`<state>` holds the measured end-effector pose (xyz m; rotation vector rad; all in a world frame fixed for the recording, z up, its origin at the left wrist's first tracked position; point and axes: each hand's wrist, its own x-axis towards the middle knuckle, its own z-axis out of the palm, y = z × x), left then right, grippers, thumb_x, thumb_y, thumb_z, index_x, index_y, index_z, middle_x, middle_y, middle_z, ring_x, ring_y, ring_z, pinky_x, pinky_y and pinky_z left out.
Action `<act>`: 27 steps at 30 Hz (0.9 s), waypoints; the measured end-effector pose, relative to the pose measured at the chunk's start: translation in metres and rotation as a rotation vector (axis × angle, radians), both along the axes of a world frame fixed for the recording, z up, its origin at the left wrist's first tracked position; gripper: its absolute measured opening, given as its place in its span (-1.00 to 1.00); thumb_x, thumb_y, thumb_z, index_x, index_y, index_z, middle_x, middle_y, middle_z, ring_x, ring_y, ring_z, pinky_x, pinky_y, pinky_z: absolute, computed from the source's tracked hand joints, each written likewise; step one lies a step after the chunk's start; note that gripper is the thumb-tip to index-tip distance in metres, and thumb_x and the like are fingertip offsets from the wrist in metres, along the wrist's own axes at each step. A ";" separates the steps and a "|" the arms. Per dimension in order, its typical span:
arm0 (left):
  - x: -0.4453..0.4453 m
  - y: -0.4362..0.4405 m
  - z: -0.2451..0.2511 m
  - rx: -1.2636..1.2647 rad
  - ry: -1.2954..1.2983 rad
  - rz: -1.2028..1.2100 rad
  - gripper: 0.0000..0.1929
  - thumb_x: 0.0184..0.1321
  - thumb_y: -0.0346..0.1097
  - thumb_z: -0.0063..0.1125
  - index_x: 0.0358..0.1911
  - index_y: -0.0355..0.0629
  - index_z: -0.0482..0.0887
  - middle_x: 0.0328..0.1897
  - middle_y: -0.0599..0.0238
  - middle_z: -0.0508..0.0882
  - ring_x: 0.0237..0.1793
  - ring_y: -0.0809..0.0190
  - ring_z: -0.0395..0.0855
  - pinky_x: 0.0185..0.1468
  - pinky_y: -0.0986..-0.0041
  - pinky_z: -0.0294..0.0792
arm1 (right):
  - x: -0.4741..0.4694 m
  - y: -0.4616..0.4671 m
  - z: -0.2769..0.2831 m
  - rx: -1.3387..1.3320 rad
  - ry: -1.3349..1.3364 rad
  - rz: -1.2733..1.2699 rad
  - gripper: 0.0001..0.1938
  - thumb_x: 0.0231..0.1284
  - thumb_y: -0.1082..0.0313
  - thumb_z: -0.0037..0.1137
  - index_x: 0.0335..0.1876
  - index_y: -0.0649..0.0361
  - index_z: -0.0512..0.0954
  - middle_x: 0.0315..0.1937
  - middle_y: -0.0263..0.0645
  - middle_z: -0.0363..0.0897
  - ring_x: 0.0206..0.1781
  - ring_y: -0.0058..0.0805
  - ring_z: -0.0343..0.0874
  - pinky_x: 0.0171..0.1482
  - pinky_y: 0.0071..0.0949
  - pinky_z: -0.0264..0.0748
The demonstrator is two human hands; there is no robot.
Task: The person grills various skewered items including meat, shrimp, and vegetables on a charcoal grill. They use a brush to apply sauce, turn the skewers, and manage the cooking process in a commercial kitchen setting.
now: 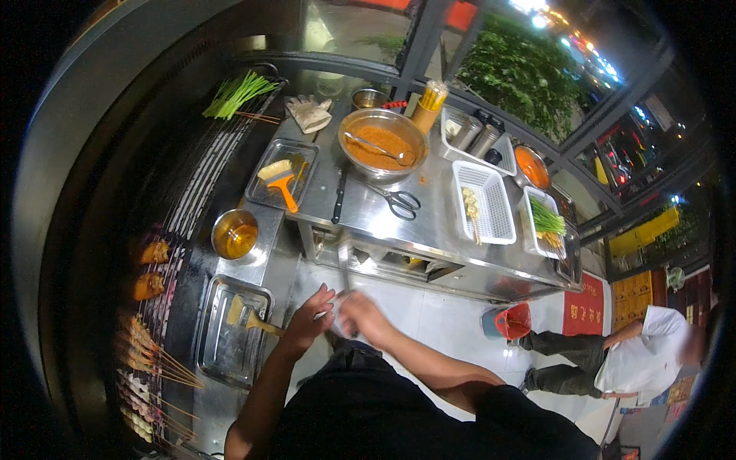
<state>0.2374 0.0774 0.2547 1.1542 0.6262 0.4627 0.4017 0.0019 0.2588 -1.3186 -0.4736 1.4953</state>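
Note:
My right hand [363, 314] is blurred by motion and closed around a long narrow metal utensil [344, 261], which points away from me. Blur hides whether it is a knife or some other tool. Close beside it, my left hand [313, 317] has its fingers apart and nothing visible in it. Left of that hand, a brush with a pale handle [253, 319] lies across a metal tray [217, 359]. A steel bowl of yellow oil [234, 234] stands beyond this tray. Farther off, an orange-handled basting brush [280, 183] rests in a second tray [255, 194].
Skewers of meat [141, 345] and green stalks [240, 98] lie on the grill [198, 184] at left. The steel counter [368, 210] holds scissors [399, 202], a black-handled knife [339, 201], a seasoning bowl [379, 146] and white baskets [487, 201]. A person [638, 351] stands at right near a red-lined bin [512, 322].

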 end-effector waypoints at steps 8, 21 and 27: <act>-0.061 -0.039 -0.065 0.160 0.161 -0.095 -0.60 0.40 -0.13 -0.09 0.17 -0.24 0.46 0.01 0.18 0.57 0.02 0.22 0.52 0.14 0.36 0.37 | 0.297 0.043 -0.197 -0.471 -1.811 0.031 -0.63 0.20 -0.01 0.00 -0.37 0.13 0.66 -0.51 -0.14 0.62 -0.43 -0.17 0.61 -0.38 -0.10 0.49; -0.146 -0.127 -0.022 -0.149 0.260 0.375 -0.36 0.40 0.17 -0.20 0.28 -0.26 0.38 0.29 0.06 0.47 0.31 0.12 0.38 0.39 0.37 0.16 | 0.327 0.121 -0.181 -0.509 -1.691 -0.180 -0.65 0.19 0.15 0.11 -0.14 0.35 0.59 -0.27 0.02 0.61 -0.17 -0.05 0.62 -0.12 -0.15 0.53; -0.178 -0.189 -0.056 -0.376 0.081 0.960 -0.52 0.42 -0.05 -0.13 0.23 -0.25 0.44 0.17 0.13 0.59 0.19 0.19 0.51 0.22 0.35 0.33 | 0.261 0.151 -0.154 0.119 -1.755 -0.465 -0.72 0.22 0.28 0.08 -0.09 0.34 0.56 -0.21 -0.01 0.60 -0.12 -0.08 0.60 -0.04 -0.19 0.51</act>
